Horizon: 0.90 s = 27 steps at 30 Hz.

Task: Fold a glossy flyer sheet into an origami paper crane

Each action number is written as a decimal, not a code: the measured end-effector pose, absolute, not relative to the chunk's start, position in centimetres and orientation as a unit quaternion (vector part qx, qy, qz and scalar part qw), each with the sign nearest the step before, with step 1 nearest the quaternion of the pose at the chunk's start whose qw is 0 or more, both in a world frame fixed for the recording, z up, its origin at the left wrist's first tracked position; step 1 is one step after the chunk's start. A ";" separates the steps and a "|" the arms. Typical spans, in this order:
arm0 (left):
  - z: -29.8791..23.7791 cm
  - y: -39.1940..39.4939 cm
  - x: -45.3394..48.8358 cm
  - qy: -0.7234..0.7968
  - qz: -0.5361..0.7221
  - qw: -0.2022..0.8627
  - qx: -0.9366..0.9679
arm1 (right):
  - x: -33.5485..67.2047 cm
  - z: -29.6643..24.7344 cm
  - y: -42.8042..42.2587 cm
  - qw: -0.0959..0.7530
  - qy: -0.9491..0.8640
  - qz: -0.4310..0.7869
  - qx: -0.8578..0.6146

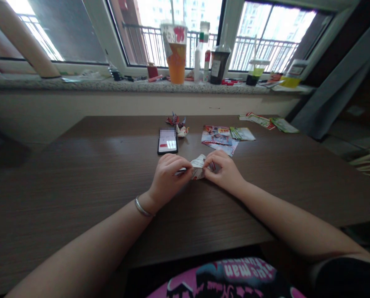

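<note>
A small piece of folded printed paper is held between my two hands, just above the brown table. My left hand pinches its left side between thumb and fingers. From the other side, my right hand pinches the paper's right edge, with the thumb below. The fingers hide part of the folds. Beyond my left hand lies a phone with its screen lit. Folded paper figures, one white and one reddish, sit behind and beside the phone.
Printed leaflets and green paper slips lie beyond my right hand. More paper strips rest at the table's far right. On the windowsill stand an orange drink cup, a dark cup and several bottles.
</note>
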<state>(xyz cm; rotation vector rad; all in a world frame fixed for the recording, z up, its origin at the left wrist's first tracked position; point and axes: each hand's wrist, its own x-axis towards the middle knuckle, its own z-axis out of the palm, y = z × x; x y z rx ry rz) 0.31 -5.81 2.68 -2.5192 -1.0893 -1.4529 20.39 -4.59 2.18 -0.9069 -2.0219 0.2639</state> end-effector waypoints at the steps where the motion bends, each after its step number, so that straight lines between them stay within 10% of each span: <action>1: 2.7 -5.8 0.3 -0.353 -0.468 0.018 -0.810 | 20.4 2.1 -4.6 0.439 -0.815 0.106 -0.364; 27: 2.2 -5.5 0.1 -0.341 -0.471 -0.023 -0.813 | 20.6 2.2 -5.0 0.448 -0.821 0.076 -0.346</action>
